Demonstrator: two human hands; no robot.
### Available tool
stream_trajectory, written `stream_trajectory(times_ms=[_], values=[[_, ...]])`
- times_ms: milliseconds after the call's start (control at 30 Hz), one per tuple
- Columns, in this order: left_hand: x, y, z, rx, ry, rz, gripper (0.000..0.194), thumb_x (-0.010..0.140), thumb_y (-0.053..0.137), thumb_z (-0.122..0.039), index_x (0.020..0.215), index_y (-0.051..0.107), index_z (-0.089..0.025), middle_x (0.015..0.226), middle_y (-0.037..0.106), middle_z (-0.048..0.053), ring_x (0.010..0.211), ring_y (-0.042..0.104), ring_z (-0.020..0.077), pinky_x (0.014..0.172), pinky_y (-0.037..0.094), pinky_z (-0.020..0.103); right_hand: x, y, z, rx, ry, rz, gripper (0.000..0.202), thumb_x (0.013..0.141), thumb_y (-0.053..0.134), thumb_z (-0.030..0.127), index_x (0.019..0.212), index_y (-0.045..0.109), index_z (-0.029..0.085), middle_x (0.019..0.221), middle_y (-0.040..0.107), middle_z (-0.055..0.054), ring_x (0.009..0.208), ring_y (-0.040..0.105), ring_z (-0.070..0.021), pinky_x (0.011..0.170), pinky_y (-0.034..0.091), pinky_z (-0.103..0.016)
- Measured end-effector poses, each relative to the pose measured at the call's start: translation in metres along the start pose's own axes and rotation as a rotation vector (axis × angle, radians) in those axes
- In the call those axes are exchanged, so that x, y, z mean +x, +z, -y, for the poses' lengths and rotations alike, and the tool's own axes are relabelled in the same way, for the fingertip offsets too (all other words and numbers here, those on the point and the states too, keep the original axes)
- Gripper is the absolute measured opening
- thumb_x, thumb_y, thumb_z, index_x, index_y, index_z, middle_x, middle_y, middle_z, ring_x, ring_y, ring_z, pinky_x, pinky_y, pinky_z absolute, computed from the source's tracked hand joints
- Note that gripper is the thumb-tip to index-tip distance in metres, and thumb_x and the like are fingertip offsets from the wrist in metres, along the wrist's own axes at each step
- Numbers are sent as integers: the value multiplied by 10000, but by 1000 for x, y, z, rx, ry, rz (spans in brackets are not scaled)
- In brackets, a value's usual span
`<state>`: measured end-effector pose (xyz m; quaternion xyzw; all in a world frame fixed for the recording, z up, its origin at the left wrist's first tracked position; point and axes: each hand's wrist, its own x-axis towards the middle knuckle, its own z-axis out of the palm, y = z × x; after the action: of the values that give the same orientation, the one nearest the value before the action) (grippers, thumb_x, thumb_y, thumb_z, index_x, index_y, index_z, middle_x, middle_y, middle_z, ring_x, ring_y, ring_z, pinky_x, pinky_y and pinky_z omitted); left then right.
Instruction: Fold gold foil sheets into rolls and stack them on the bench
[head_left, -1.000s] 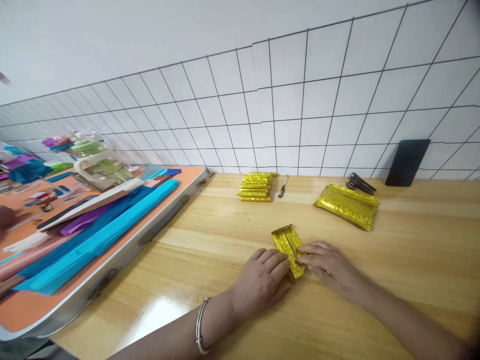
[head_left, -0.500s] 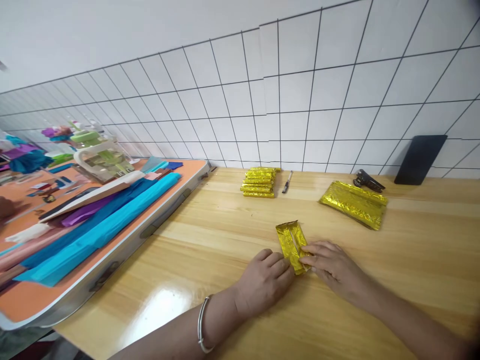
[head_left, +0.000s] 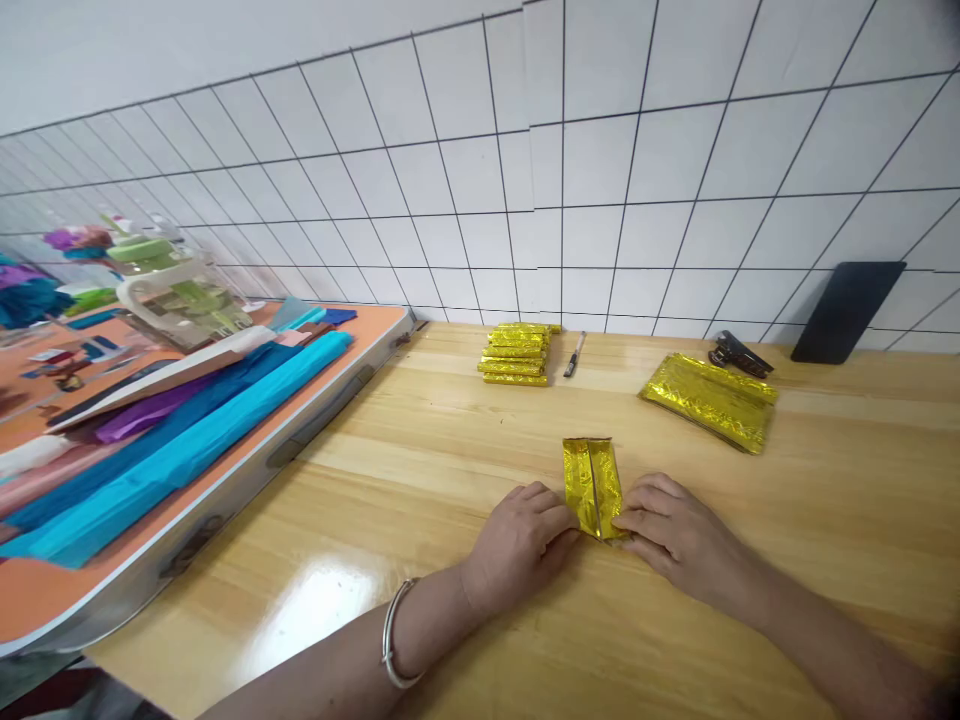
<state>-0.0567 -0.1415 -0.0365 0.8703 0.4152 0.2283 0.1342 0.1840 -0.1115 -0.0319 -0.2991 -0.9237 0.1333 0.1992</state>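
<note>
A folded sheet of gold foil paper [head_left: 579, 485] lies on the wooden table, its two sides meeting along a seam down the middle. My left hand [head_left: 521, 545] grips its near left corner, fingers curled; a silver bangle circles that wrist. At the near right corner, my right hand [head_left: 667, 530] pinches the edge between thumb and fingertips. Beyond the hands sits a stack of rolled gold foil tubes [head_left: 515, 355], with a pen [head_left: 574, 355] beside it. Flat gold foil sheets [head_left: 709, 402] lie in a pile to the right.
A black stapler [head_left: 739, 354] rests behind the foil pile, and a dark phone-like slab [head_left: 847, 312] leans on the tiled wall. To the left, an orange-topped folding table [head_left: 379, 325] carries rolls of blue crepe paper [head_left: 202, 450] and a clear green-lidded bottle [head_left: 169, 290].
The folded foil has turned so that its seam runs nearly straight away from me, and the seam's gap looks narrower. Both hands have stayed at its near corners. The view has shifted slightly.
</note>
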Motion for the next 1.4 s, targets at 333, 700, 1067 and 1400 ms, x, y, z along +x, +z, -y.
stream_trajectory(times_ms=[333,700,1067,1400], values=[[1,-2,1,2,-21,46,154,878,491,-260,928,630,-214,855,598,46,845,512,175,779,396,312,2,-1,4,89,99,49,154,891,488,259,945,632,257,895,624,-31,873,519,-183,792,418,-351],[3,2,2,-41,-119,14,139,875,501,-248,825,618,-191,819,594,41,822,516,166,757,393,299,2,8,0,105,169,14,123,864,498,236,834,614,206,848,591,-55,841,500,-192,749,413,-348],[4,5,0,-71,71,48,198,873,514,-276,1043,613,-254,964,628,24,905,513,177,816,378,314,4,7,2,70,82,49,188,873,499,283,972,658,301,878,567,-51,875,487,-196,752,400,-343],[16,7,1,-124,-67,20,168,884,490,-246,829,634,-181,787,612,43,784,548,151,723,399,259,5,12,3,144,156,7,161,867,498,255,894,656,250,828,583,-46,846,499,-190,730,407,-331]])
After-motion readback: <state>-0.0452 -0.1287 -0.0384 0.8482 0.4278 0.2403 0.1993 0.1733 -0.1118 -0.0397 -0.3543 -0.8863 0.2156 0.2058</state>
